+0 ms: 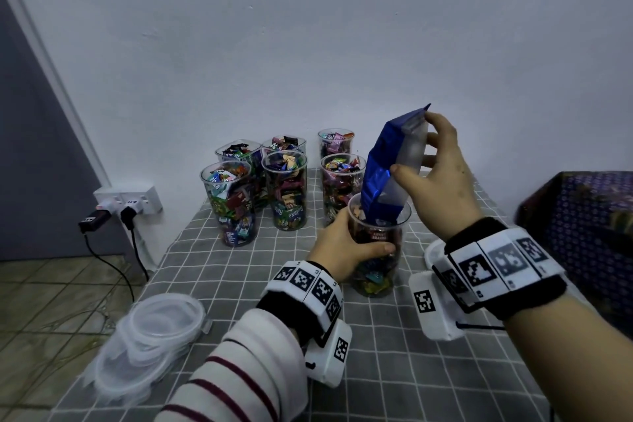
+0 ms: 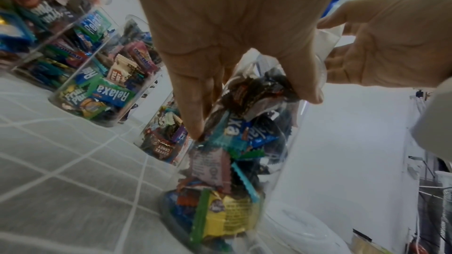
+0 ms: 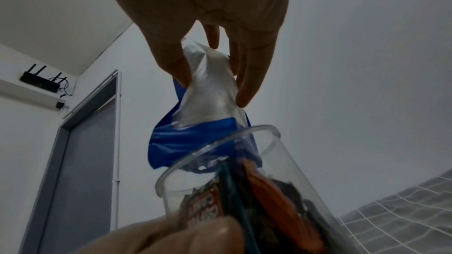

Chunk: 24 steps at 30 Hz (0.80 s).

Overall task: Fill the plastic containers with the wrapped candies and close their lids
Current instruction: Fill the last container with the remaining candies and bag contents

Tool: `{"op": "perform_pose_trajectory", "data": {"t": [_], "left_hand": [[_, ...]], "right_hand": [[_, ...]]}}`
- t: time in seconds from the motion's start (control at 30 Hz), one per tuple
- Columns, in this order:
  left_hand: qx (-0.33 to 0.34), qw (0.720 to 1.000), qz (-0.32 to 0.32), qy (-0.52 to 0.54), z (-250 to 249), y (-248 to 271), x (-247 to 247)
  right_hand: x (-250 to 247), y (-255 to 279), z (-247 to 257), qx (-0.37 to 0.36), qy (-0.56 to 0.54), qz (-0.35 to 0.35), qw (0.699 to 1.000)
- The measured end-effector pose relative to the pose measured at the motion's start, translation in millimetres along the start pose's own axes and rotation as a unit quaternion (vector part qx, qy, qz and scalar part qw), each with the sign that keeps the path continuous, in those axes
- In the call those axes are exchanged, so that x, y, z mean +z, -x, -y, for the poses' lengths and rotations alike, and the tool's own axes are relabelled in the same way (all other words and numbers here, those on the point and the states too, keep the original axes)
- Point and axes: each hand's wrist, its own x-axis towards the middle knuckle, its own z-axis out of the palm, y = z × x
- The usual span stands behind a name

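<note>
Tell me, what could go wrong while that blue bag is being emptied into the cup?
The blue bag is upended with its mouth inside the container, which already looks nearly full, so more candies may spill onto the tablecloth. The tall container stays steady only through the left hand; a tug from the right hand could tip it.

Left hand [image 2: 227, 32] grips candy-filled container [image 2: 244, 161].
</note>
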Motion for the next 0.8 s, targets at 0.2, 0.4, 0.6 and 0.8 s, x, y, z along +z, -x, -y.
{"op": "perform_pose_trajectory", "data": {"t": [0.2,0.4,0.6,0.8], "left_hand": [[-0.001,1.0,0.001,0.007,-1,1,1],[-0.002,1.0,-0.005,0.001,-2,3,2],[-0.007,1.0,-0.005,-0.004,-3,4,0],[-0.012,1.0,0.01,0.011,-8,8,0]], "right_hand": [[0,0,6,-0.033,0.0,-0.033,0.999],[-4,0,4,-0.007,-0.031,-0.058,0.998],[-6,0,-1,0.0,-0.061,-0.081,0.995],[-7,5,-5,0.051,-0.118,-0.1,0.987]]}}
